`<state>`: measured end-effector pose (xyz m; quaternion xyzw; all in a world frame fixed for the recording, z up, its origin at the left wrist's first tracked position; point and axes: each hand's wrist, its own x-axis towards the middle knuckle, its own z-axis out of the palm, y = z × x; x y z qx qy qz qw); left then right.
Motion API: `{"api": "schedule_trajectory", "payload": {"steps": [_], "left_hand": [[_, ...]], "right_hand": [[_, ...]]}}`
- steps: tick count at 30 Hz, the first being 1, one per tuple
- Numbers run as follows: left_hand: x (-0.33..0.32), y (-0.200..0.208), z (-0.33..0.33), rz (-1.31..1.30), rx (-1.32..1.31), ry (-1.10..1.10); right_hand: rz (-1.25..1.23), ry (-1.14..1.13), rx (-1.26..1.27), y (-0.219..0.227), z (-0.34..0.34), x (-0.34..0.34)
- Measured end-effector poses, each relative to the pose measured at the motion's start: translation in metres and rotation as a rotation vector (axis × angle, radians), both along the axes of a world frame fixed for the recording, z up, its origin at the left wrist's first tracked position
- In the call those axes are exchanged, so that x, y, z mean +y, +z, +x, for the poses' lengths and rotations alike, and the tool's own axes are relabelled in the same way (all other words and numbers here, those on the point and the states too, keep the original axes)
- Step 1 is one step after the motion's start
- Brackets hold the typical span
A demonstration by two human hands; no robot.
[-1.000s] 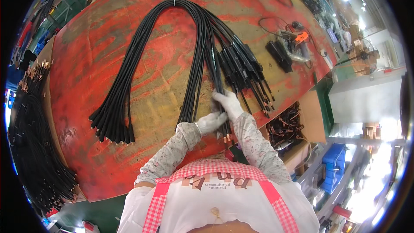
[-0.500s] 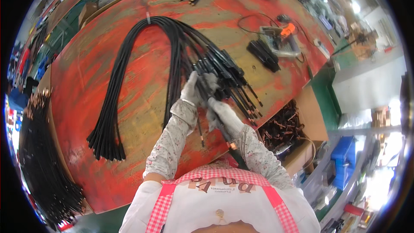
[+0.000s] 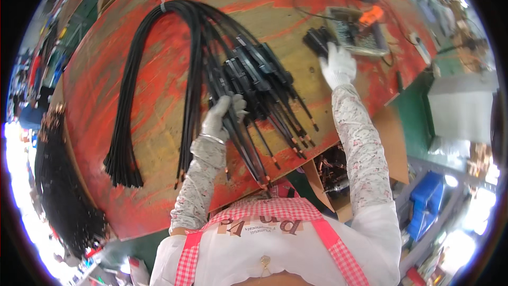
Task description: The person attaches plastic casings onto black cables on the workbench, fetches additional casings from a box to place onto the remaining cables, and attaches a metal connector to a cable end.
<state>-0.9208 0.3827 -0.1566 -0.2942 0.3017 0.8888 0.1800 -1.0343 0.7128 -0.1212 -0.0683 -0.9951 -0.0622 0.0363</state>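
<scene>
A bundle of long black cables [image 3: 128,85] is bent into an arch on the table. On its right branch several cables carry thick black sleeves [image 3: 254,69] and end in copper-coloured tips. My left hand [image 3: 219,116], in a white glove, is closed round a few of these cables near the front, their tips pointing toward me. My right hand [image 3: 339,68], also gloved, is stretched out to a small pile of short black tubes [image 3: 317,41] at the far right. Its fingertips are on the pile's near end, and the glove partly covers what they grip.
Beside the pile stands a clear tray [image 3: 365,45] with an orange-handled tool [image 3: 371,16] and a thin cord. A cardboard box of small copper-tipped parts [image 3: 333,167] sits below the table's right edge. Another thick cable bundle [image 3: 66,190] hangs at the left edge.
My right hand has left the cables by my left hand and reached out to the black tubes. My left hand still grips cables, a little further left. The view has shifted.
</scene>
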Motion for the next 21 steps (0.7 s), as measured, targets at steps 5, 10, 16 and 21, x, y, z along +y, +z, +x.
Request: {"api": "schedule_trajectory", "payload": {"steps": [5,10,16,21], "left_hand": [[0.014,0.014,0.061,-0.068,0.054,-0.177],[0.004,0.027,0.071,0.075,0.01,-0.108],[-0.003,0.026,0.074,-0.117,-0.015,-0.211],[-0.011,0.025,0.084,-0.079,-0.03,0.031]], "right_hand": [[0.031,-0.054,-0.162,-0.019,0.01,-0.027],[0.137,-0.046,-0.238,-0.011,0.022,-0.039],[-0.099,-0.12,-0.277,-0.005,0.034,-0.031],[-0.168,-0.261,-0.27,-0.013,0.065,-0.039]]}}
